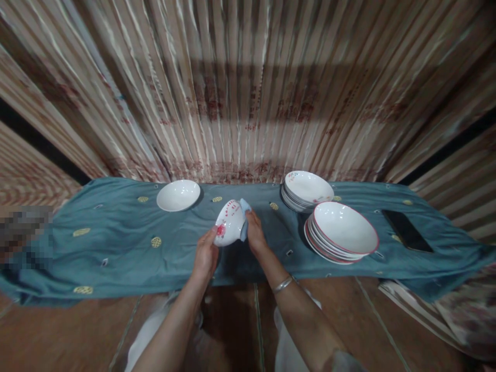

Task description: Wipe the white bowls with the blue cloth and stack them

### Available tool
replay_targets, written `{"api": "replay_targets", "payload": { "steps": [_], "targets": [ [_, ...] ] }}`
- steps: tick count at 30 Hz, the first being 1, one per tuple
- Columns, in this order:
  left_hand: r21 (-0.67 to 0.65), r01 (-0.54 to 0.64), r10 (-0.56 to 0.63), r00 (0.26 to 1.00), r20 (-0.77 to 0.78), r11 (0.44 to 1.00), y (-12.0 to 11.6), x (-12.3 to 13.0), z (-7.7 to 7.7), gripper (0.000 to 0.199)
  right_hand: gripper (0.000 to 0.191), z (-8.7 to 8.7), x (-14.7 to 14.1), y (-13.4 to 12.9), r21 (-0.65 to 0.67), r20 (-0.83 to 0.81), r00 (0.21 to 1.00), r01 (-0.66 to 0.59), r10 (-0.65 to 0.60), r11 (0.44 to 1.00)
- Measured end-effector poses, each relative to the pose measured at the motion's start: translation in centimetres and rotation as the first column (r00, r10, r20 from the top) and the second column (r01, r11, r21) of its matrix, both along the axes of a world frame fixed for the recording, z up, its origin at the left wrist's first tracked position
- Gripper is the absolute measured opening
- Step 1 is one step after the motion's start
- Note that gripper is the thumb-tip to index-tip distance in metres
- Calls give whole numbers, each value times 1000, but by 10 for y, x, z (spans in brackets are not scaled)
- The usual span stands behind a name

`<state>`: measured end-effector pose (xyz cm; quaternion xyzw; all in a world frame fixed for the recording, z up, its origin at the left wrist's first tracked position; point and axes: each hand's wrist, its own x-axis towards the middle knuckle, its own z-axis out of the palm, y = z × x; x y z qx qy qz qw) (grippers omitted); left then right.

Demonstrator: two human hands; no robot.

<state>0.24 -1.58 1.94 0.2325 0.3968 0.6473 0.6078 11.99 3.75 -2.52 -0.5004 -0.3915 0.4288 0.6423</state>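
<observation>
A white bowl with a red flower and red lettering is held tilted above the table, its outer side towards me. My left hand grips its lower left edge, fingers closed. On the opposite side, my right hand is closed on a light blue cloth, which presses against the bowl's right rim. The cloth hides part of that rim. Left of the bowl, a plain white dish rests on the tablecloth.
A teal tablecloth with yellow pineapples covers the table. At right stand a stack of flower-patterned plates and a stack of red-rimmed bowls. Farther right lies a black phone. A pleated curtain hangs behind the table.
</observation>
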Motion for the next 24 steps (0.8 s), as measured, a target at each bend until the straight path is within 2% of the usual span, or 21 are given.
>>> {"api": "replay_targets", "payload": {
  "steps": [3,5,8,10,15,19,24],
  "targets": [
    [7,-8,8,1000,16,1000,1,-2,-3,36,46,-11,-3,5,-44,-83,996,39,-43,998],
    [6,-13,12,999,48,1000,3,-3,-3,33,48,-19,-6,8,-101,-137,990,22,-36,995],
    [-23,-31,34,991,131,999,6,-4,0,25,54,-30,-14,7,-160,-141,989,12,-35,987],
    [-59,-41,52,980,194,997,10,-6,2,24,57,-35,-20,4,-135,-80,996,31,-42,990],
    [-141,-42,82,953,292,989,18,-12,2,37,62,-40,-33,-10,-67,67,997,33,-28,997],
    [-174,-39,98,935,342,984,20,-16,3,40,64,-34,-38,-23,2,176,984,-22,21,1000],
    [-203,-60,140,903,406,977,19,-16,11,40,65,-23,-42,-45,46,348,935,-92,70,995]
  ]
}}
